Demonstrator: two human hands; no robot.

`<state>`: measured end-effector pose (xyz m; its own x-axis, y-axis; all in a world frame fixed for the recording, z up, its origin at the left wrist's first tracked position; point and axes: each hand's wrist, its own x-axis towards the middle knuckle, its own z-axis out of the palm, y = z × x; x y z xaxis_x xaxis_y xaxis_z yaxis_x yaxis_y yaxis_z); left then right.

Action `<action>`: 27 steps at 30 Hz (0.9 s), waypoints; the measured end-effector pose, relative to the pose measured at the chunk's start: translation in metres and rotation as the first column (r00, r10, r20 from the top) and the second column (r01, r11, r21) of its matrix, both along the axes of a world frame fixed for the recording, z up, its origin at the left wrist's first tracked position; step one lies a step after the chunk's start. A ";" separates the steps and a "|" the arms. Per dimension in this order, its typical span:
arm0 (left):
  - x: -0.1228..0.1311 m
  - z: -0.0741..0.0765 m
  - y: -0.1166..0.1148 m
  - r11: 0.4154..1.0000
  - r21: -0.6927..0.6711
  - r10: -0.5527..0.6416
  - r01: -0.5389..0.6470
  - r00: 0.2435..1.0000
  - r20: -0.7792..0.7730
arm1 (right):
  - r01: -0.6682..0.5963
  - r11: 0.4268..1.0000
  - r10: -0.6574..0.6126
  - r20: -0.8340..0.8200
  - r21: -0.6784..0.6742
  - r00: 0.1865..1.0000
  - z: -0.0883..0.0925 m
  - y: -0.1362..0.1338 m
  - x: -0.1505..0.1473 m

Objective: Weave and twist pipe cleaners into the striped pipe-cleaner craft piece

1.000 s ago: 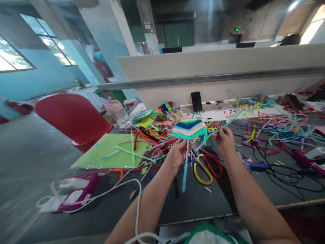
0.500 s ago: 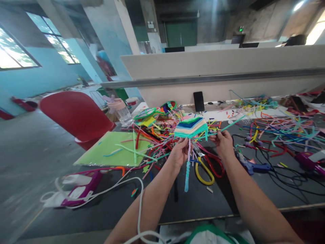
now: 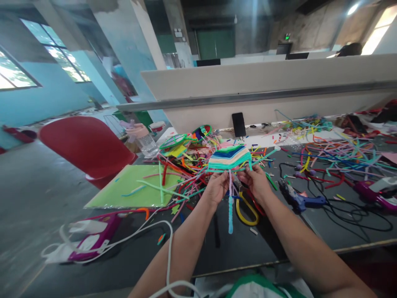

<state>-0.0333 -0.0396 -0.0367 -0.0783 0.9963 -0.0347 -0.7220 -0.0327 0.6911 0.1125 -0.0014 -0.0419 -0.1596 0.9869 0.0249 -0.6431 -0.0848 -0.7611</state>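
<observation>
Here we hold a striped woven pipe-cleaner piece [image 3: 229, 157] above the desk [image 3: 248, 248], our left hand [image 3: 217, 187] and right hand [image 3: 256, 182] both closed on its lower edge, a blue stem [image 3: 230, 211] dangling between them. We read no lettering anywhere; the black phone [image 3: 238, 124] shows a blank back. Yellow-handled scissors [image 3: 246, 211] lie partly hidden beneath our right hand. The glue gun [image 3: 299, 199] is too blurred for any brand.
</observation>
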 end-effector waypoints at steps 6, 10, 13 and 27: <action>0.000 0.001 0.002 1.000 0.005 -0.012 0.012 0.999 -0.050 | -0.281 0.959 0.279 0.091 0.014 0.956 -0.004 -0.009 -0.010; -0.001 -0.003 0.005 0.999 0.003 0.046 -0.046 0.997 -0.054 | -0.160 0.986 0.161 0.017 -0.047 0.987 -0.002 0.009 0.010; -0.006 -0.005 0.008 0.996 0.010 0.086 -0.085 0.992 -0.087 | -0.010 0.999 0.011 0.013 -0.046 1.000 -0.004 0.026 0.029; -0.004 0.006 0.004 0.931 0.198 0.355 -0.306 0.885 -0.301 | 0.324 0.746 -0.627 0.450 0.582 0.636 0.007 0.006 0.025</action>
<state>-0.0369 -0.0360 -0.0304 -0.3867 0.9028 0.1880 -0.3869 -0.3439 0.8556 0.1375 0.0048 -0.0354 0.2005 0.8306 0.5196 0.0969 0.5109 -0.8541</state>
